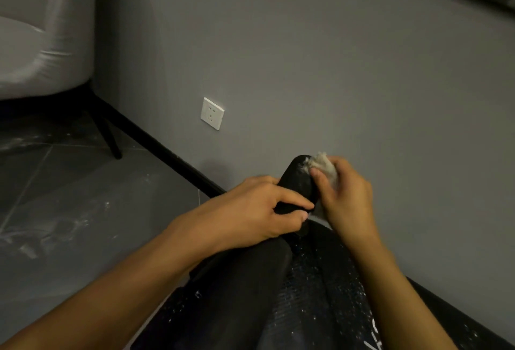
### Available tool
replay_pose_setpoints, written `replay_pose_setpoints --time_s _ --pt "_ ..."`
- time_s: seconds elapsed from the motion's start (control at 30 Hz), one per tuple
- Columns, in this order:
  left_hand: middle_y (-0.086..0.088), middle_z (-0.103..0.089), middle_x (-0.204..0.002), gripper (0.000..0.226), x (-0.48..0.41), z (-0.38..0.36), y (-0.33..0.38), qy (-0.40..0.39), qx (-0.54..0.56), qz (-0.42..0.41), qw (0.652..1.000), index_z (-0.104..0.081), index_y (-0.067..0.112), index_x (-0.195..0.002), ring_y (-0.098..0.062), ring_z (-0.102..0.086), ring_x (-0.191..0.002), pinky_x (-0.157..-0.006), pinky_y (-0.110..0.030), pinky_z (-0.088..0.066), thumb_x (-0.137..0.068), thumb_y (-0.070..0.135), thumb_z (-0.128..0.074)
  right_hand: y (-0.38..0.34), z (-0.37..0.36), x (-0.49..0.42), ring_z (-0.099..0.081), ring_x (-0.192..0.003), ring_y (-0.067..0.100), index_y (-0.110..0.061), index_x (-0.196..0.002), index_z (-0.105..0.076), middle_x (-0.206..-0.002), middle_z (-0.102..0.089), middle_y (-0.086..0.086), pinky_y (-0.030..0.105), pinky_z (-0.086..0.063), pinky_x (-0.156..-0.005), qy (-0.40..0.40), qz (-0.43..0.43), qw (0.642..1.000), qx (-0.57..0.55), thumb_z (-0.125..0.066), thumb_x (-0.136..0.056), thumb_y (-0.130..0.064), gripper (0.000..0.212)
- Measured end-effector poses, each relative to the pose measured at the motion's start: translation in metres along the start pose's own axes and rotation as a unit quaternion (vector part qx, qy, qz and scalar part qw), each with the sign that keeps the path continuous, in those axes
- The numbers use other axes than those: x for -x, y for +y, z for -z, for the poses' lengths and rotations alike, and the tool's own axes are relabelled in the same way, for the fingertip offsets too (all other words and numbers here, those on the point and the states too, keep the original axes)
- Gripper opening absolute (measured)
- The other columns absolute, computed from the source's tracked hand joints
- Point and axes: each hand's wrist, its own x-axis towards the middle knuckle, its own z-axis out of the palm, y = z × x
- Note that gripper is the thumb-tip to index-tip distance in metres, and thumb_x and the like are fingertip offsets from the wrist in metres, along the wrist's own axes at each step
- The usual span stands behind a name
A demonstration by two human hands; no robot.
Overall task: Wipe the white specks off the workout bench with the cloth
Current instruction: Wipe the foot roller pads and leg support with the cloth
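Cloth (pixel 324 167), seemingly soft and light, sits bunched in the right hand (pixel 345 199), pressed to the padded end (pixel 298 179) of the workout bench (pixel 312 294). The left hand (pixel 259 210) grips that pad, which looks firm. White specks (pixel 348 305) dot the seat.

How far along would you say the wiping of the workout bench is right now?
Nothing looks finished yet. In hand: the left hand grips the black pad at the far end while the right hand holds the bunched cloth against it. Left: white specks dot the workout bench nearer the camera.
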Motion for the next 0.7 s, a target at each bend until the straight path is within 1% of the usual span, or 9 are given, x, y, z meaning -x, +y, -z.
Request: replay_pose_setpoints --time_s 0.07,0.13,0.27,0.33,0.4,0.47,0.53,0.6,0.7 --pt "0.013 -0.057 -0.123 0.051 0.000 -0.002 0.000 0.007 0.003 -0.004 1.000 -0.059 0.057 -0.125 -0.005 -0.062 -0.102 -0.089 -0.036 -0.056 -0.079 0.070 -0.044 0.005 -0.006 -0.012 -0.057 -0.074 -0.004 -0.021 -0.106 -0.062 -0.082 -0.060 -0.015 0.002 -0.038 -0.061 0.021 -0.020 0.999 0.025 -0.062 -0.099 -0.026 0.009" --pt "0.014 -0.058 -0.122 0.051 -0.001 -0.004 -0.001 0.019 0.011 -0.004 1.000 -0.060 0.057 -0.124 -0.005 -0.064 -0.100 -0.088 -0.037 -0.057 -0.077 0.069 -0.044 0.004 -0.009 -0.009 -0.058 -0.073 0.000 -0.017 -0.108 -0.062 -0.085 -0.064 -0.006 0.004 -0.039 -0.058 0.013 -0.019 1.000 0.010 -0.058 -0.101 -0.022 0.009" --pt "0.019 -0.058 -0.121 0.048 -0.003 -0.009 -0.004 0.034 0.020 -0.007 0.999 -0.059 0.058 -0.125 -0.006 -0.066 -0.097 -0.086 -0.037 -0.058 -0.079 0.067 -0.045 0.002 0.005 0.015 -0.063 -0.072 0.004 -0.019 -0.108 -0.065 -0.083 -0.067 -0.010 0.012 -0.045 -0.060 -0.083 0.058 0.994 -0.043 -0.057 -0.101 -0.019 0.010" --pt "0.019 -0.057 -0.122 0.048 -0.004 -0.009 -0.005 0.035 0.011 -0.007 0.999 -0.055 0.062 -0.125 -0.006 -0.065 -0.098 -0.087 -0.037 -0.057 -0.079 0.069 -0.043 0.003 0.012 0.009 -0.063 -0.073 0.000 -0.020 -0.108 -0.066 -0.081 -0.066 -0.012 0.009 -0.044 -0.060 -0.100 0.083 0.992 -0.009 -0.060 -0.099 -0.019 0.010" --pt "0.018 -0.056 -0.123 0.049 -0.004 -0.007 -0.004 0.027 0.004 -0.005 1.000 -0.055 0.063 -0.125 -0.004 -0.063 -0.098 -0.087 -0.035 -0.057 -0.078 0.070 -0.042 0.004 0.009 -0.012 -0.061 -0.069 -0.006 -0.016 -0.109 -0.067 -0.081 -0.063 -0.011 0.002 -0.040 -0.057 -0.073 0.067 0.994 0.043 -0.062 -0.099 -0.018 0.012" --pt "0.018 -0.055 -0.123 0.050 -0.003 -0.006 -0.003 0.019 0.000 -0.003 1.000 -0.056 0.061 -0.126 -0.003 -0.062 -0.099 -0.087 -0.033 -0.057 -0.078 0.069 -0.043 0.006 0.001 -0.033 -0.055 -0.065 -0.001 -0.011 -0.109 -0.066 -0.082 -0.061 -0.003 0.001 -0.037 -0.057 -0.049 0.041 0.993 0.100 -0.061 -0.099 -0.020 0.015" --pt "0.017 -0.056 -0.122 0.048 -0.003 -0.004 -0.003 0.016 0.000 -0.005 1.000 -0.059 0.056 -0.127 -0.002 -0.063 -0.098 -0.086 -0.032 -0.057 -0.082 0.066 -0.046 0.006 -0.003 -0.040 -0.055 -0.067 0.005 -0.010 -0.107 -0.064 -0.083 -0.063 0.001 0.005 -0.040 -0.059 -0.053 0.036 0.991 0.119 -0.060 -0.100 -0.022 0.015" --pt "0.016 -0.059 -0.119 0.045 -0.003 -0.004 -0.002 0.021 0.006 -0.008 1.000 -0.063 0.051 -0.127 -0.002 -0.064 -0.091 -0.082 -0.031 -0.058 -0.085 0.060 -0.050 0.000 0.002 -0.027 -0.061 -0.067 0.010 -0.011 -0.106 -0.064 -0.082 -0.066 0.001 0.011 -0.045 -0.058 -0.084 0.055 0.992 0.075 -0.059 -0.100 -0.020 0.012" --pt "0.011 -0.066 -0.105 0.044 -0.003 -0.007 -0.002 0.044 -0.001 -0.012 0.999 -0.066 0.049 -0.125 -0.007 -0.066 -0.076 -0.074 -0.035 -0.057 -0.085 0.057 -0.051 -0.009 0.014 0.004 -0.063 -0.070 0.006 -0.018 -0.107 -0.066 -0.080 -0.067 -0.011 0.015 -0.046 -0.059 -0.128 0.100 0.987 0.011 -0.060 -0.099 -0.018 0.009"
